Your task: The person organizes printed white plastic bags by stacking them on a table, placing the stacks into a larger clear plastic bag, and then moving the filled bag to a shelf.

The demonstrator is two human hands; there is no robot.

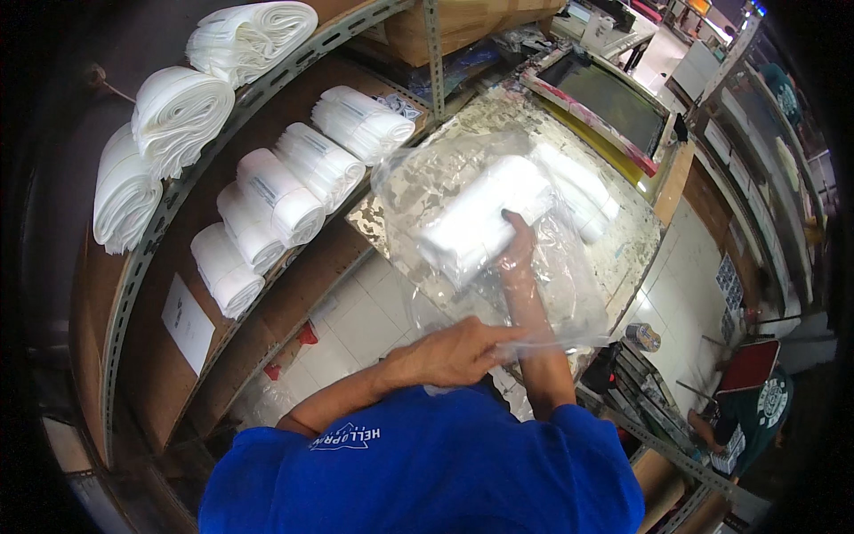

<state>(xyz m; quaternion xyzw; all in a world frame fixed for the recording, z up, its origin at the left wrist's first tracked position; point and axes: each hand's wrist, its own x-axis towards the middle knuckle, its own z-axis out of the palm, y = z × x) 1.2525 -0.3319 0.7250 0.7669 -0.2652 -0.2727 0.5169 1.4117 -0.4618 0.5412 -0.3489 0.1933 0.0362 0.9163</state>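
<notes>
A large clear plastic bag (pixel 569 289) spreads over the paint-stained table, around a rolled white cloth-like bundle (pixel 476 218). My right hand (pixel 518 247) reaches through the bag's mouth, closed on the bundle's near right side with the thumb on top; its other fingers are partly hidden. Pinched in my left hand (pixel 458 350) is the edge of the bag's mouth, close to my right forearm. A second white roll (pixel 578 191) lies just right of the first, partly under or behind the plastic.
To the left, a metal-framed shelf (pixel 147 258) carries several white rolls (pixel 280 196) on two levels. A framed printing screen (pixel 605 102) rests beyond the table (pixel 636 236). A cardboard box (pixel 454 27) sits at the back. Another person (pixel 756 400) is at lower right.
</notes>
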